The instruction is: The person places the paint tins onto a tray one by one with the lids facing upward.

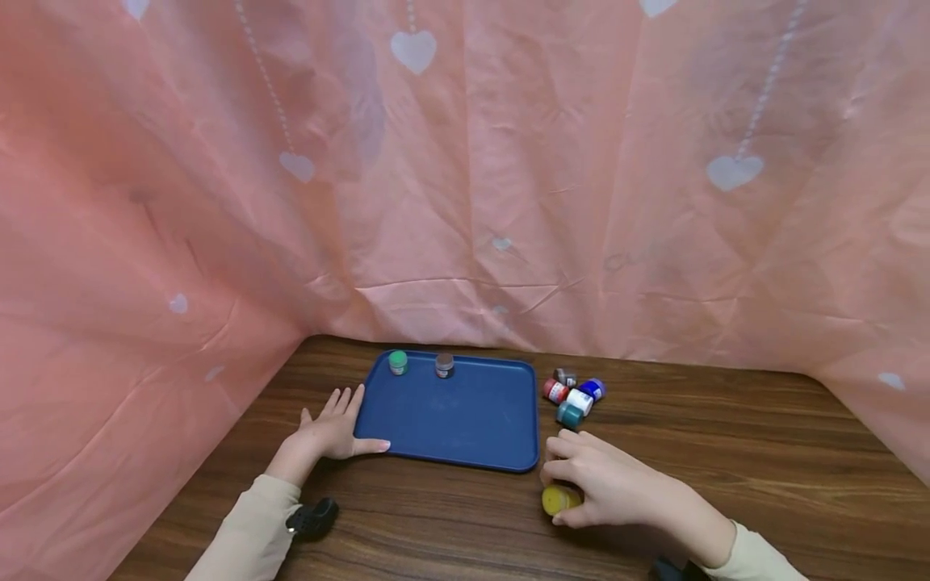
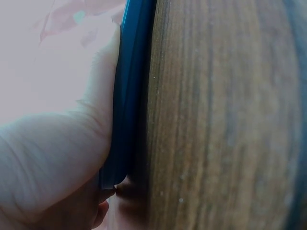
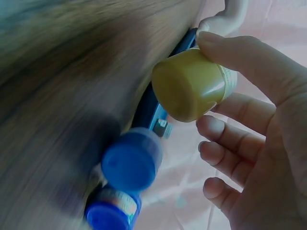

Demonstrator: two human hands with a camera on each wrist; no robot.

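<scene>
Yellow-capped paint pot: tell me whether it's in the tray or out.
Out. The yellow-capped paint pot sits in the right hand, on the wood table beside the blue tray.

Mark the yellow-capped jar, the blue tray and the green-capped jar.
yellow-capped jar (image 3: 189,91): right wrist view, on its cap.
blue tray (image 1: 472,420): head view, bare floor of it.
green-capped jar (image 1: 397,361): head view, on its cap.

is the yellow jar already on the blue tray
No, the yellow jar is in the right hand over the wooden table, just off the near right corner of the blue tray.
</scene>
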